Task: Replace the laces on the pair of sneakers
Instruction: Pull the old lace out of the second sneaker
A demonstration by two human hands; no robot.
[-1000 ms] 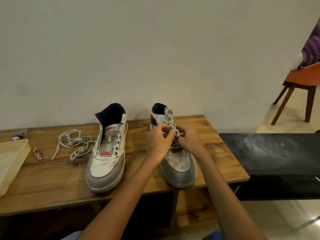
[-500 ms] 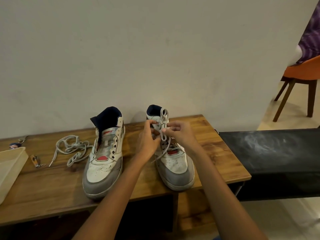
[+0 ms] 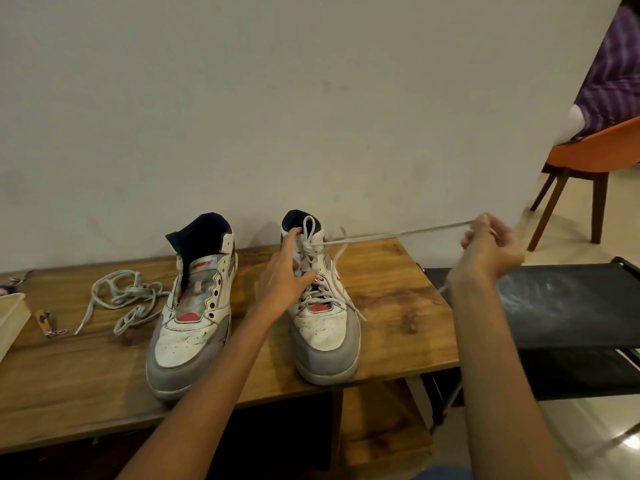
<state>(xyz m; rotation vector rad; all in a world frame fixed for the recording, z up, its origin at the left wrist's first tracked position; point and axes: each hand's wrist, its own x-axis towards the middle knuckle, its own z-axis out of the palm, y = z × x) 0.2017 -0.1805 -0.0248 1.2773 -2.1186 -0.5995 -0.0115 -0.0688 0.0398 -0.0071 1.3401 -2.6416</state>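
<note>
On the wooden table point(image 3: 398, 306), the unlaced sneaker point(image 3: 194, 317) stands at 7 o'clock and the laced sneaker point(image 3: 322, 317) just right of centre. The left hand point(image 3: 287, 278) rests on the laced sneaker's tongue, fingers mostly straight, pressing beside the knot. At 3 o'clock the right hand point(image 3: 491, 247) pinches the lace point(image 3: 391, 235), which runs taut from the knot. The loose lace point(image 3: 121, 299) lies at 9 o'clock, beside a nail clipper point(image 3: 46, 322) and a tray point(image 3: 10, 317). An orange chair point(image 3: 588, 161) stands at 2 o'clock.
</note>
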